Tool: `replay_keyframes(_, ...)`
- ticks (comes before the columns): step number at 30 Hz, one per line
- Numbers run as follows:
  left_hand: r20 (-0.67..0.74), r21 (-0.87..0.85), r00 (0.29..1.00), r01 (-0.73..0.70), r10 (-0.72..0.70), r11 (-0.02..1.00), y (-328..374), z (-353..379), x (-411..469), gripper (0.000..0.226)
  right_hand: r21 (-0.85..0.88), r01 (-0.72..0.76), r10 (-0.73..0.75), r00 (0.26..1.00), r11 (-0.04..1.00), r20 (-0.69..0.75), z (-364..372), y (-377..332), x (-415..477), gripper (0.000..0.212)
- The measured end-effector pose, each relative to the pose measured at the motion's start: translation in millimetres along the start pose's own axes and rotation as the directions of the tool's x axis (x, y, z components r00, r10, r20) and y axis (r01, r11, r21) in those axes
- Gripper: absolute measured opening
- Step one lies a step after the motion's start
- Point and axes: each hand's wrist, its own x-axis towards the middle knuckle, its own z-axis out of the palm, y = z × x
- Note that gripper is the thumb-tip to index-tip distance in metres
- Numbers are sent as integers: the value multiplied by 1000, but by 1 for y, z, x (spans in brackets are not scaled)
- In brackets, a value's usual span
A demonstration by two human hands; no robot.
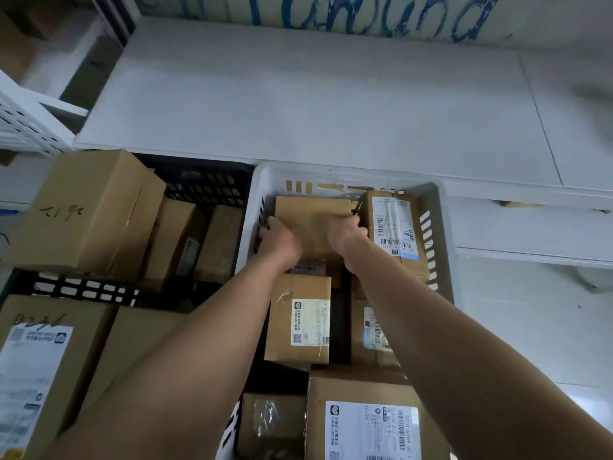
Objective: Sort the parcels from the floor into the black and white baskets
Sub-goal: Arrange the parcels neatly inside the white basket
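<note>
Inside the white basket (348, 176), beyond the labelled parcels (300, 322) packed at its near end, left hand (278, 242) and right hand (348, 234) each curl their fingers round a side edge of a plain brown parcel (311, 212), held between them, probably to seat it flat against the basket's far wall.
</note>
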Motion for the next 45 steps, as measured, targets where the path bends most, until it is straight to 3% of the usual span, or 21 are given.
replay_keyframes(3, -51, 10, 997, -52, 52, 999, 1, -7, -15, 53, 88, -21, 19, 1000, 996, 20, -14, -2, -5, 59)
replay_keyframes(8, -207, -213, 966, -196, 152, 957, 4, -32, -42, 32, 385, -56, 49, 998, 921, 28, -35, 7, -24, 50)
replay_keyframes(12, -297, -168, 937, -240, 183, 956, 11, -49, -63, 45, 597, -53, 63, 998, 800, 5, -46, 11, -45, 60)
replay_keyframes(14, -286, -91, 933, -255, 220, 963, 13, -55, -66, 48, 599, -62, 65, 998, 798, 16, -48, 10, -54, 48)
replay_keyframes(16, -250, -56, 937, -266, 244, 962, 12, -59, -69, 42, 541, -44, 46, 999, 840, 10, -50, 12, -57, 18)
replay_keyframes(19, -244, -78, 937, -275, 249, 958, 7, -61, -71, 36, 454, 35, -28, 999, 890, -23, -51, 22, -58, 27)
replay_keyframes(21, -244, -85, 943, -255, 228, 963, 5, -59, -70, 25, 411, 34, -24, 999, 911, -29, -52, 24, -63, 22)
replay_keyframes(25, -209, -70, 965, -176, 158, 982, 1, -51, -67, 26, 321, 85, -68, 996, 943, -62, -48, 27, -60, 17)
replay_keyframes(29, -158, -100, 973, -185, 168, 978, -3, -41, -61, 29, 402, 93, -104, 995, 911, 5, -44, 28, -60, 30)
replay_keyframes(34, -139, -207, 984, -140, 113, 968, 5, -34, -59, 38, 225, 147, -156, 987, 963, 25, -36, 24, -58, 41)
replay_keyframes(37, -89, -148, 993, -95, 82, 984, 4, -29, -51, 28, 258, 145, -144, 989, 955, -22, -29, 21, -48, 36)
replay_keyframes(38, -64, -123, 995, -81, 74, 989, 1, -27, -48, 23, 126, 135, -136, 991, 983, 4, -33, 14, -54, 32)
replay_keyframes(39, -43, -103, 997, -71, 67, 992, -1, -24, -45, 24, -235, 265, -258, 964, 935, 58, -32, 20, -57, 29)
replay_keyframes(40, -25, -86, 998, -64, 62, 994, -4, -20, -41, 26, -475, 316, -314, 946, 821, 85, -34, 23, -57, 29)
replay_keyframes(42, 1, -72, 999, -52, 52, 996, -9, -13, -34, 30, -598, 359, -369, 923, 717, 112, -36, 29, -48, 29)
replay_keyframes(45, 29, -75, 999, -35, 37, 997, -15, -5, -23, 35, -617, 348, -364, 925, 706, 106, -26, 33, -37, 32)
